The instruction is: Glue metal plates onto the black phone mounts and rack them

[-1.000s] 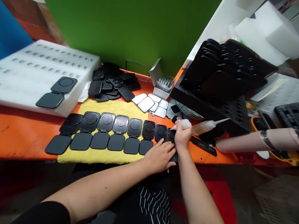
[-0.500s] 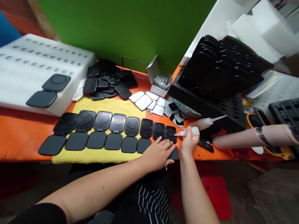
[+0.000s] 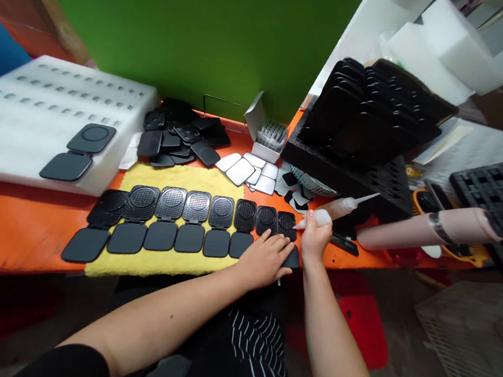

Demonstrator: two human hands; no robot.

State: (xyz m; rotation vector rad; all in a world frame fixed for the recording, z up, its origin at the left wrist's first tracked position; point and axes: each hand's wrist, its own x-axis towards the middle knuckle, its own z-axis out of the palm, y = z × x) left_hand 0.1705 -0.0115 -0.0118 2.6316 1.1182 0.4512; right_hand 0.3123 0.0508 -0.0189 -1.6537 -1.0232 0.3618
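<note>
My right hand (image 3: 315,239) grips a small white squeeze bottle (image 3: 322,217), its narrow tip pointing left at the gridded face of the rightmost black hinged case (image 3: 286,225). My left hand (image 3: 265,256) lies with fingers outstretched on the lower flat panels at the row's right end, partly hiding them. Leftward runs a row of several similar unfolded cases (image 3: 197,208), gridded halves at the back and smooth halves in front. Most of them rest on a yellow cloth (image 3: 180,175). Just behind my right hand is a clear bottle (image 3: 339,207) with a long pointed nozzle.
On the orange table (image 3: 11,222), a white foam block (image 3: 36,121) carries one unfolded case (image 3: 67,166). Behind the cloth lie a heap of black pieces (image 3: 185,135) and white-faced plates (image 3: 241,171). Stacked black trays (image 3: 373,114) and a pinkish roll (image 3: 428,230) stand to the right.
The white squeeze bottle is tilted slightly more upright, its tip still at the rightmost case. My left hand stays in place; the whole view has shifted slightly.
</note>
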